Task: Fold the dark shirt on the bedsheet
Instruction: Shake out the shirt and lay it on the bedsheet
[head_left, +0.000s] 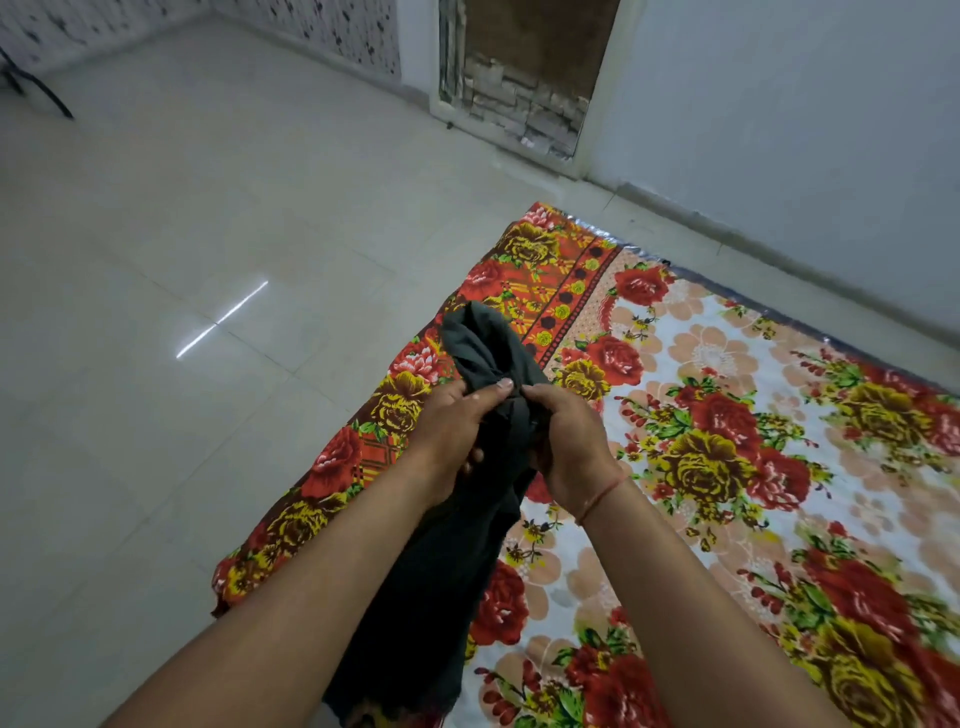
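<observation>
- While the pale tiled floor (208, 234) fills most of my view, it plays no part in the job; it only borders the bedding on the left and far side.
- Next in size, the flowered bedsheet (753, 467) lies spread flat on that floor. It runs from the middle of my view out to the right, with plenty of bare print showing.
- As for the dark shirt (447, 597), it is not lying flat on the sheet. It is bunched into a long, rope-like bundle and held up over the sheet's left border.
- One end of the bundle bulges past the hands, away from me. The rest hangs down between the forearms toward the bottom of my view, and I cannot tell whether it touches the sheet there.
- I judge the task barely begun, since no neat fold shows anywhere. What is left is to spread the shirt on the sheet, bring in the sleeves and sides, and double it over.
- The left hand (452, 426) grasps the bundle from the left, with the thumb across the top of the cloth and the fingers curled under it.
- The right hand (571, 441) grips the same stretch from the right, fingers wrapped into the fabric. The two hands sit side by side with thumbs almost meeting, so the shirt passes between them.
- Smallest of all, a thin reddish thread (602, 496) circles the right wrist.
</observation>
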